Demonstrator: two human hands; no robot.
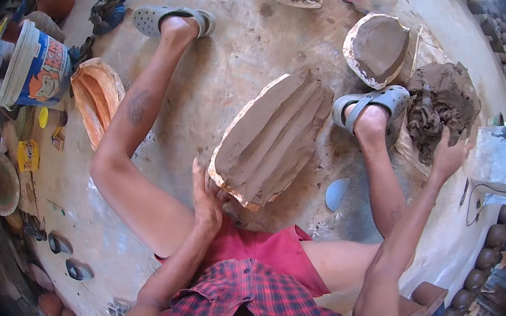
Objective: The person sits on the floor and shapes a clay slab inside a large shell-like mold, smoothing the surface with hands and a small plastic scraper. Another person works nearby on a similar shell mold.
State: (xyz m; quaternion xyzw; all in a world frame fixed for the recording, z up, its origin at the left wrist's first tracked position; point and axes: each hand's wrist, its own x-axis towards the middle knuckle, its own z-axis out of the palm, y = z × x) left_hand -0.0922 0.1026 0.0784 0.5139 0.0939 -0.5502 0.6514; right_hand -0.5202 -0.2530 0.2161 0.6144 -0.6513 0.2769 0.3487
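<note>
Large clay-filled mould (271,138) on the floor, set aslant between our two hands: beyond and to the right of the left one, well to the left of the right one. Pale crust shows along its rim; the grey clay inside carries long lengthwise ridges.

Our left hand (207,201) is at the mould's near end. One finger points straight out, apart from the others, which bend toward the rim; we cannot tell whether they grip it.

Our right hand (451,157) is at the near right side of a dark, lumpy clay heap (443,105). Fingers spread and touching the clay; we cannot tell whether any is pinched between them. Under the heap, a pale sheet (424,49).

Beyond the right hand and to its left, a rounded clay-filled mould (374,50), just beside the heap. Between the hands, nearer to us than the right one, a pale blue half-disc (336,194) lies flat.

Beyond the left hand and to its left, a long orange hollow mould (94,99); farther left, a white bucket (19,66) with a blue label. Right of the right hand, a pale box (497,158) with a dark cord.
</note>
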